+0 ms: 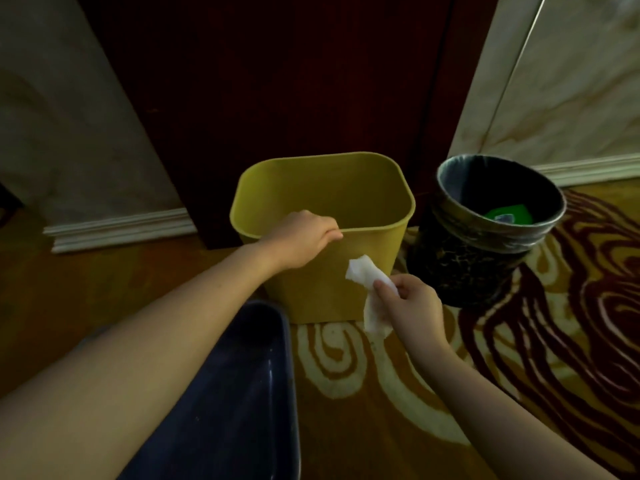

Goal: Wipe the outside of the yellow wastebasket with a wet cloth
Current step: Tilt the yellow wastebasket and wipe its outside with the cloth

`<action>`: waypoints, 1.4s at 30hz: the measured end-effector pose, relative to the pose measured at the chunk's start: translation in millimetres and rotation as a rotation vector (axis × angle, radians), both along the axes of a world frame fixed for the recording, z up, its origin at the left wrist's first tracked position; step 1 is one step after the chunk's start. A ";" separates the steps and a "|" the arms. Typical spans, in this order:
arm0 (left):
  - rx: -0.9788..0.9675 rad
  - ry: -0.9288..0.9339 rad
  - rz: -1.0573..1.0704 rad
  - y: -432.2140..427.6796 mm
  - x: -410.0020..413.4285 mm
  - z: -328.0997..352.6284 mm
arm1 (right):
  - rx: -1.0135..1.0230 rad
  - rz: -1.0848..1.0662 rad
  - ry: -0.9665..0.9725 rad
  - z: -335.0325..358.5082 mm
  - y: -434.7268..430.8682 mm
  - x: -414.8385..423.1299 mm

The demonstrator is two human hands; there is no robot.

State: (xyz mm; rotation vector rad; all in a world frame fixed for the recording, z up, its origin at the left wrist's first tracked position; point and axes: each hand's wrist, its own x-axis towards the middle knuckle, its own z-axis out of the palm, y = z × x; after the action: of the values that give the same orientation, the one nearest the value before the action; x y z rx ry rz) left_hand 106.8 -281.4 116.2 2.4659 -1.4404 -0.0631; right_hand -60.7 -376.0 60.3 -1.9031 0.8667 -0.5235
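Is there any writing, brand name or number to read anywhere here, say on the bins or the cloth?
No text can be read.
Yellow wastebasket: plain, no label in view.
White cloth: plain.
Dark round bin: crackle pattern only, no words.
Green item inside that bin: has a pale mark, too small and blurred to read.
Dark blue basin: no markings visible.

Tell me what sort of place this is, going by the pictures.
Probably an indoor carpeted room or hallway, perhaps in a hotel. The swirl-patterned carpet, the dark wooden door with white baseboard beside it, and two bins, the yellow wastebasket and a black lined one, suggest it.
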 end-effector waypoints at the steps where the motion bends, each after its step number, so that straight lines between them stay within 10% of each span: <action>1: -0.013 0.004 -0.005 -1.1 2.7 0.9 | 0.015 -0.038 -0.023 0.4 -0.2 -0.1; 8: -0.216 0.018 0.069 -13.8 13.3 36.4 | -0.115 -0.224 -0.256 23.4 -11.7 22.2; 21: -0.539 0.757 0.410 -21.2 8.9 37.3 | -0.809 0.075 -0.184 22.3 6.5 48.6; 35: -0.423 0.626 0.383 -16.7 3.2 21.7 | -0.657 -0.044 -0.131 -27.1 -21.1 12.3; 42: -0.444 0.683 0.418 -18.5 13.7 20.9 | -0.884 0.432 -0.292 -50.8 43.4 3.3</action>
State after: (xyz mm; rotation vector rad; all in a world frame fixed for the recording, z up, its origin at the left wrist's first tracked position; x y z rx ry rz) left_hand 120.5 -299.9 137.1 2.0246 -0.5689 -0.4048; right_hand -57.4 -332.6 9.5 -2.6071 -0.0246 -0.9816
